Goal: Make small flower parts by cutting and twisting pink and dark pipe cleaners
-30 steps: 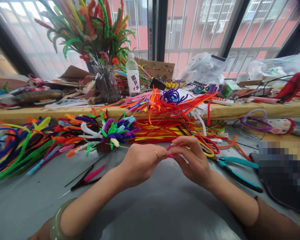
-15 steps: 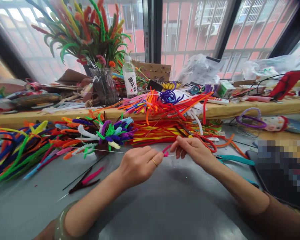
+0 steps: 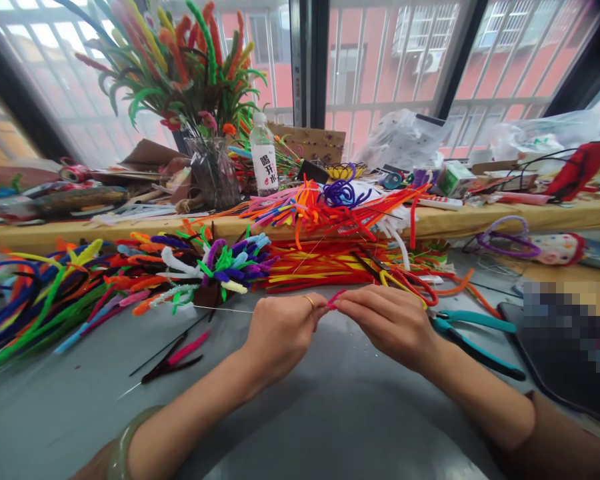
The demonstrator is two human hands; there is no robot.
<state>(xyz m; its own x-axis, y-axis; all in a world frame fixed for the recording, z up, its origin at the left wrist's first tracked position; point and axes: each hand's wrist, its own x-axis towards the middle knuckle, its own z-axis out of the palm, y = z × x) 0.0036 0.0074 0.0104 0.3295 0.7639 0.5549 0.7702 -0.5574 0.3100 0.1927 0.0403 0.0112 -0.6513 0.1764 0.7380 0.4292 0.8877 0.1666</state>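
Observation:
My left hand [image 3: 280,330] and my right hand [image 3: 387,320] meet fingertip to fingertip over the grey table [image 3: 330,413]. Both pinch a short pink pipe cleaner [image 3: 336,298] that shows between the fingers. A thin silver wire [image 3: 220,309] runs out leftward from my left fist. A gold ring sits on a left finger and a green bangle [image 3: 123,443] circles the left wrist. Just beyond the hands lies a flat spread of red, orange and yellow pipe cleaners [image 3: 325,267].
Teal-handled pliers [image 3: 473,340] lie right of my right hand. A heap of mixed pipe cleaners [image 3: 130,277] fills the left. Dark and pink stems [image 3: 173,357] lie near my left forearm. A vase of pipe-cleaner flowers [image 3: 213,167] and a water bottle [image 3: 263,157] stand on the wooden ledge [image 3: 455,220].
My right hand has come back down and closer to the left, fingertips turning on the pink pipe cleaner. The view shifted slightly.

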